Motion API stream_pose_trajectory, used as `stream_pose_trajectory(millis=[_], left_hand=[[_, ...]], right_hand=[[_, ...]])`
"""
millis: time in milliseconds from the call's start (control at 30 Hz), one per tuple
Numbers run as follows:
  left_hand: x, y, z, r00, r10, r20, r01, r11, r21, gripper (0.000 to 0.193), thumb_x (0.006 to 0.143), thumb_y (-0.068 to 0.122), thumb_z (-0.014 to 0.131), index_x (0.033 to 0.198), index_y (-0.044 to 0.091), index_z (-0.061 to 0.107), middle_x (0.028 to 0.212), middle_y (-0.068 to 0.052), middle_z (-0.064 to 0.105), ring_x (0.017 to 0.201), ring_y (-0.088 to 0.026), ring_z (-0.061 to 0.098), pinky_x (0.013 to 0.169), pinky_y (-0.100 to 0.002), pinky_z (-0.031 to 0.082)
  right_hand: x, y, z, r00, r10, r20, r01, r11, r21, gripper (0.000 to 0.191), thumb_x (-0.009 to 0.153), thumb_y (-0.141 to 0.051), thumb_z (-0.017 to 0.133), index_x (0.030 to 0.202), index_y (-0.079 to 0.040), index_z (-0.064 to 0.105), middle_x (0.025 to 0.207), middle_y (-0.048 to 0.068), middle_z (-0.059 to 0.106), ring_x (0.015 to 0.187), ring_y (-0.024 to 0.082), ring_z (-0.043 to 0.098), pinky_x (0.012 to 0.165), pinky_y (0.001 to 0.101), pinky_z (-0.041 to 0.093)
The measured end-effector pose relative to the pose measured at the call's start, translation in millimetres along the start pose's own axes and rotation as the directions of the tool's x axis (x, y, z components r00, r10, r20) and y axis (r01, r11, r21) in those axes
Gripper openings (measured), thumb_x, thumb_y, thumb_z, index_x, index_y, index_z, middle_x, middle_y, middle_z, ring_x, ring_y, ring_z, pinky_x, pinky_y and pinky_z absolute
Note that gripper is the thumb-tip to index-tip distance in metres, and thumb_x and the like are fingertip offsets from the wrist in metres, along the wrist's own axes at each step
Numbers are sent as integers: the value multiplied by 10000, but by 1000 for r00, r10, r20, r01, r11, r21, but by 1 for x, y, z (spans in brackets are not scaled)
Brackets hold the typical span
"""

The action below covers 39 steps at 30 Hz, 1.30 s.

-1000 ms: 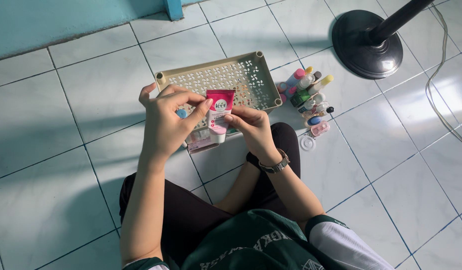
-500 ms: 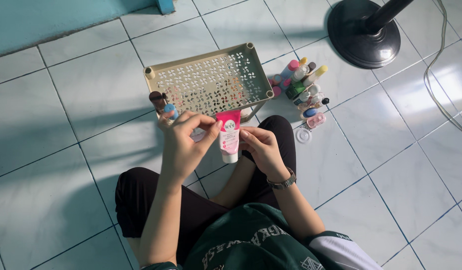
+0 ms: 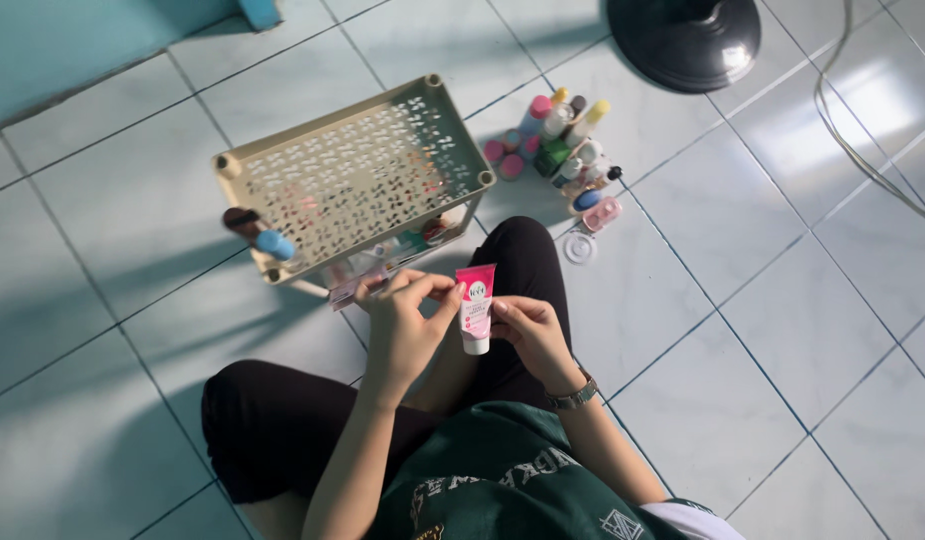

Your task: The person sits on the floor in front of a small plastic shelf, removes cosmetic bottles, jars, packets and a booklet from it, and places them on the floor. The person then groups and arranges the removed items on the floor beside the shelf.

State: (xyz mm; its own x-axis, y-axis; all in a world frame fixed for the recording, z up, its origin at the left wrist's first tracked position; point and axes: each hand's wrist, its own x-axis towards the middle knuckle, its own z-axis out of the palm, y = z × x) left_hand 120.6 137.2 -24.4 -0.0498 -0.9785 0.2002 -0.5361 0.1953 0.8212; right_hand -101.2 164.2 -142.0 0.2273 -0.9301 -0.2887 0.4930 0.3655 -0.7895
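So both hands are on a small pink tube [image 3: 475, 308] with a white cap end pointing down, held upright over the person's lap. The left hand [image 3: 402, 325] has its grip closed on the top crimped edge and side of the tube, thumb and fingertips pinching it. The right hand [image 3: 527, 335] grips the lower part from the other side, fingers curled round near the cap, with a wristwatch [image 3: 574, 395] on that wrist. The tube's label is a darker pink panel up top fading to pale pink and white lower down.

Just past the hands sits a beige perforated rack [image 3: 352, 175] standing on the tiled floor [image 3: 132, 230], with some small packets showing under its top shelf. A little bottle with a blue end [image 3: 260, 233] lies at the rack's left edge. To the right of the rack there's a cluster of cosmetic bottles and tubes [image 3: 557, 150], with pink, yellow, green and white caps, standing close together. Further out, a black round fan base [image 3: 687, 40].
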Motion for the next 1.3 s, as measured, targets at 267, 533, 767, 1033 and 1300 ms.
stream_pose_trajectory(millis=[267,533,767,1033,1300], left_hand=[[-4,-23,78,991,-61,119,59,998,19,130,885,286,759,859,161,789,750,58,735,790,-89,676,1055,-491,250],[-8,-36,141,977,-40,211,63,993,-103,177,902,257,753,991,104,762,891,10,761,865,-160,711,930,-390,434],[7,-48,186,939,-95,330,198,935,-296,202,877,136,764,1041,23,730,944,-66,755,844,-194,737,763,-325,577],[54,-67,240,958,-165,236,243,903,-354,165,885,124,785,994,14,728,834,-77,768,700,-159,749,646,-287,578],[138,-112,290,988,-150,47,157,942,-298,151,876,81,782,947,9,670,845,-76,755,778,-176,774,703,-301,597]], right_hand=[[-21,20,-48,982,85,-169,-101,991,-90,229,956,-127,689,1136,11,718,1014,79,763,930,159,735,850,341,618],[-24,16,-89,978,-35,-204,-17,969,-248,182,968,-96,714,1101,27,727,1021,79,760,956,132,715,884,298,596],[-6,0,-115,945,-98,-312,-5,950,-312,205,967,-67,689,1140,41,716,1058,80,758,1005,138,720,925,306,591],[49,-16,-146,911,-153,-384,33,953,-301,274,1014,-127,652,1221,45,700,1087,79,749,982,132,690,900,288,566],[122,9,-204,824,-544,-160,139,467,-874,225,985,-74,663,1204,-61,713,1128,80,736,1041,219,726,910,328,585]])
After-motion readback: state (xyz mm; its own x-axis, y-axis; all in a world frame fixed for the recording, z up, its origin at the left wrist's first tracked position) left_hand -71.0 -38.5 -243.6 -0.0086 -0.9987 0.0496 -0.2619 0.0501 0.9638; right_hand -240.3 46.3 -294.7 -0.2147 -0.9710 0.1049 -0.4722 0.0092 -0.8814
